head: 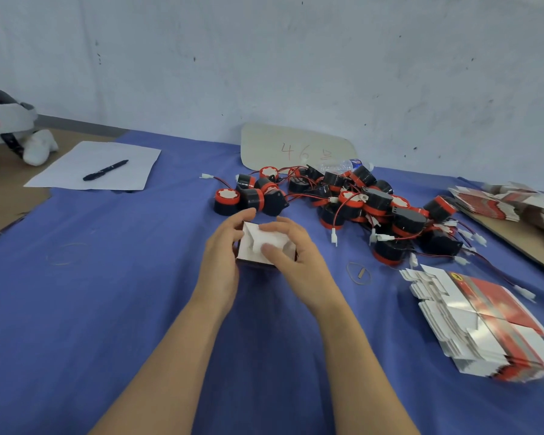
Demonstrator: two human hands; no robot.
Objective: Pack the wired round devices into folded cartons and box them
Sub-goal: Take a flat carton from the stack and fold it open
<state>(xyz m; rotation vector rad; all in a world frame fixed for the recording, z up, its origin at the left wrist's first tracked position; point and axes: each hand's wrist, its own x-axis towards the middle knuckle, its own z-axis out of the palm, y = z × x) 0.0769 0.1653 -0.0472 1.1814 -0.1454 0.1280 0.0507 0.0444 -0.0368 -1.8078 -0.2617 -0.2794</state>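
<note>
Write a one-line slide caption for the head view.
The left hand and right hand grip a white carton over the blue cloth; wired round devices piled behind, flat cartons stacked right.

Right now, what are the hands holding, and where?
A small white carton: the left hand grips its left side, the right hand its right side, thumb on top.

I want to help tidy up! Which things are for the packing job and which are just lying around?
For the job: small carton held by the left hand and right hand, pile of wired round devices, stack of flat cartons.
Just lying about: pen, sheet of paper, water bottle, rubber band, cardboard sign.
</note>
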